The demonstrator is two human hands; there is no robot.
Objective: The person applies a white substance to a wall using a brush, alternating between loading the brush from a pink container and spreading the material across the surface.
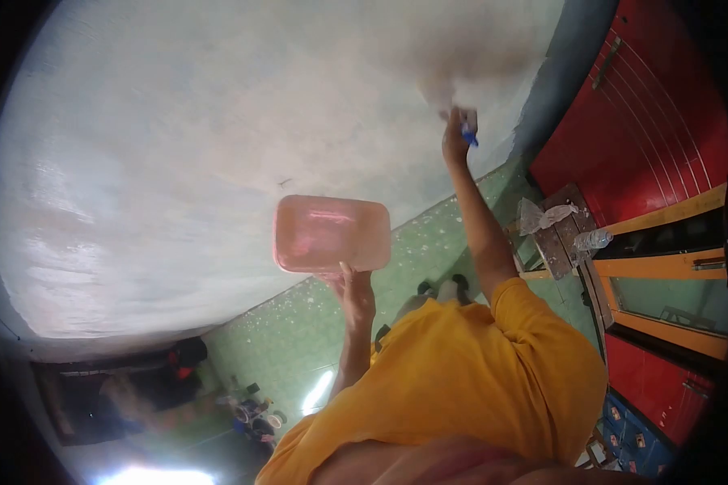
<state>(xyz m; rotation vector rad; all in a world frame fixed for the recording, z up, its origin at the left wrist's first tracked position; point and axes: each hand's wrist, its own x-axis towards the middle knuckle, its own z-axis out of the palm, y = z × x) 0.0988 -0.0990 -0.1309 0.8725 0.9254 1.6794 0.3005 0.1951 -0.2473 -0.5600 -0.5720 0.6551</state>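
My left hand [352, 295] grips a pink rectangular plastic tub [332, 234] by its near edge, thumb over the rim and the other fingers underneath. The tub is held in front of the whitish wall [178, 145]. Farther up and to the right, my right hand [456, 141] is closed around a blue-handled tool [470, 137] close against the wall. Its pale working end blurs into the wall surface, so I cannot tell its exact kind. A darker, smeared-looking patch [477, 52] lies on the wall just beyond that hand.
White spots dot the green tiled floor [299, 311]. On the right, a small wooden table [554, 246] carries a plastic bag [538, 217] and a clear bottle [593, 240]. Red and orange cabinets [639, 121] stand beyond it. Assorted items [255, 412] lie at lower left.
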